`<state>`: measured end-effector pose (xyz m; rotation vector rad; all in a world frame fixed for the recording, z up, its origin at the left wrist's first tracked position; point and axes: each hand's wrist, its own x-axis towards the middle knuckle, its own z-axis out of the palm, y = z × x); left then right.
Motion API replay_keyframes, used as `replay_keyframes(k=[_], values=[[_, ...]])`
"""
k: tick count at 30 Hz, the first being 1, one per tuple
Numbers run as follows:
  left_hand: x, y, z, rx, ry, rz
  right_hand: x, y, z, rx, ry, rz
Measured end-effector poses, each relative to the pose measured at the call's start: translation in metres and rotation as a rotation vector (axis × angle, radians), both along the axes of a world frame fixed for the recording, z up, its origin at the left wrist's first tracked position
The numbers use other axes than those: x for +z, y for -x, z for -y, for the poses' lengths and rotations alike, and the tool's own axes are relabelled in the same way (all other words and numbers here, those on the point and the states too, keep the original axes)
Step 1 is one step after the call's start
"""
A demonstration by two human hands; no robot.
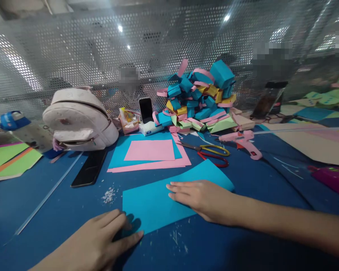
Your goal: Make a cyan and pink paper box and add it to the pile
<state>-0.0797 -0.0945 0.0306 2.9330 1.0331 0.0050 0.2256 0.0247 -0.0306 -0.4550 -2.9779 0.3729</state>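
Observation:
A blue sheet of paper (155, 199) lies slanted on the table in front of me, its right end bent up in a curve. My right hand (199, 195) rests flat across the sheet's right half, fingers stretched to the left. At the sheet's lower left corner is my left hand (110, 233), its fingers bent and its thumb stretched out along the paper's edge. A gap shows between that thumb and the fingers. Just beyond the sheet lie scissors (206, 150) with red and yellow handles. Pink paper (149, 149) is stacked over more blue paper behind them.
A pink glue gun (243, 141) with a cord lies right, near a magenta tool (332, 178). Folded paper pieces (197, 98) are heaped at the back against a perforated metal screen (158, 49). Left are a phone (89, 169), a white backpack (79, 118) and a bottle (28, 131).

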Motion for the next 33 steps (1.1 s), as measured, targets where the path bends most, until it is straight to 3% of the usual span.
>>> replay_keyframes(k=[11, 17, 23, 33], values=[[-0.008, -0.049, -0.037, -0.071, 0.193, -0.081, 0.004, 0.000, 0.002, -0.001, -0.021, 0.008], [-0.009, -0.074, -0.046, -0.111, 0.184, -0.102, 0.004, -0.002, 0.001, 0.010, 0.001, -0.019], [-0.026, -0.091, -0.057, -0.195, 0.118, 0.014, 0.007, -0.004, -0.003, 0.014, 0.032, 0.004], [-0.030, -0.125, -0.072, -0.242, 0.128, -0.007, 0.022, -0.011, -0.023, 0.085, 0.213, -0.070]])
